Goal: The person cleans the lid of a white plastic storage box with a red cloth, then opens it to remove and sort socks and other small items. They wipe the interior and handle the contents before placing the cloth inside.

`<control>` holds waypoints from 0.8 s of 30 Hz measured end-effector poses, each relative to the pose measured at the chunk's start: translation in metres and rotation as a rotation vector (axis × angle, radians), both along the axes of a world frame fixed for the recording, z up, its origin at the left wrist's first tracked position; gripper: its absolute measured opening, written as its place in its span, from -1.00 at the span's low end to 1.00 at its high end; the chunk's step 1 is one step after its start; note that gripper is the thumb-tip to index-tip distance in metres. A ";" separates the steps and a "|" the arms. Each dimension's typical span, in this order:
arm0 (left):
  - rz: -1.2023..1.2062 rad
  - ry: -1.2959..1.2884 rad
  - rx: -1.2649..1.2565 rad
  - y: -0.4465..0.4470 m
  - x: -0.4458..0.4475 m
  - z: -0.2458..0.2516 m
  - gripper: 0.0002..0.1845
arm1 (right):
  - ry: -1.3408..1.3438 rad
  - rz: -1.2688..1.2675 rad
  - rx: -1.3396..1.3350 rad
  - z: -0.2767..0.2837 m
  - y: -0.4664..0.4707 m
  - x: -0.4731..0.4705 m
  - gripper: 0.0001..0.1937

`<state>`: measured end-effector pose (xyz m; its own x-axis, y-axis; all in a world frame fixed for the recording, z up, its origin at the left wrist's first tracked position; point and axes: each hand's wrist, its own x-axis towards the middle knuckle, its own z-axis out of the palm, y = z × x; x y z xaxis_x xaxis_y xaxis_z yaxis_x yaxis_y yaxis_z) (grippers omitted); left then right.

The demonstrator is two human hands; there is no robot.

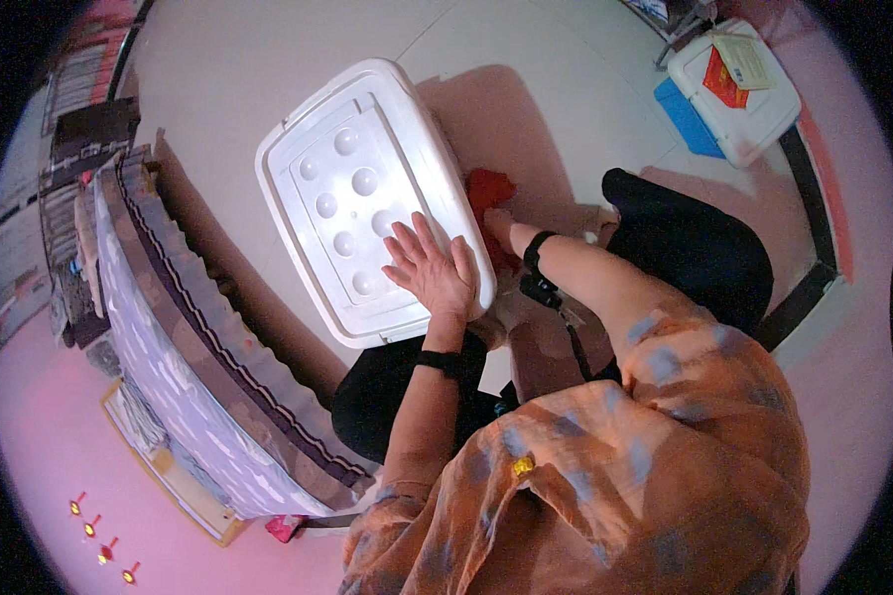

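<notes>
A white plastic storage box lid with round dimples fills the middle of the view. My left hand rests on or just over its near right part, palm up or sideways, fingers spread, holding nothing. My right hand is beside the lid's right edge, against a red cloth; its fingers are hidden, so its grip cannot be told. Black bands circle both wrists. A small black object on a strap hangs below the right wrist.
To the left stands a bed with a lilac cover and frilled skirt. At the upper right, a blue box with a white lid carries a red packet. My knees in black clothing flank the near side.
</notes>
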<state>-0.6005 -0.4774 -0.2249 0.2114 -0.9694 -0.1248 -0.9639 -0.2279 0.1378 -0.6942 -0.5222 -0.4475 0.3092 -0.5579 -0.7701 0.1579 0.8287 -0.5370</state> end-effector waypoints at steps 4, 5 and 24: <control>0.004 0.002 -0.036 0.002 0.003 -0.003 -0.21 | -0.131 -0.075 -0.090 0.067 -0.025 -0.028 -0.58; -0.004 0.002 -0.075 0.002 0.003 -0.003 -0.21 | -0.100 -0.016 -0.184 0.083 -0.039 -0.034 -0.57; 0.884 0.865 -0.686 0.095 0.135 0.009 -0.66 | 0.016 0.246 -0.582 0.369 -0.068 -0.091 -0.68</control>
<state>-0.4654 -0.3820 -0.2158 0.8729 -0.4795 -0.0905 -0.0959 -0.3505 0.9316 -0.7851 -0.5900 -0.0789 0.4722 -0.8011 -0.3677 -0.0120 0.4112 -0.9115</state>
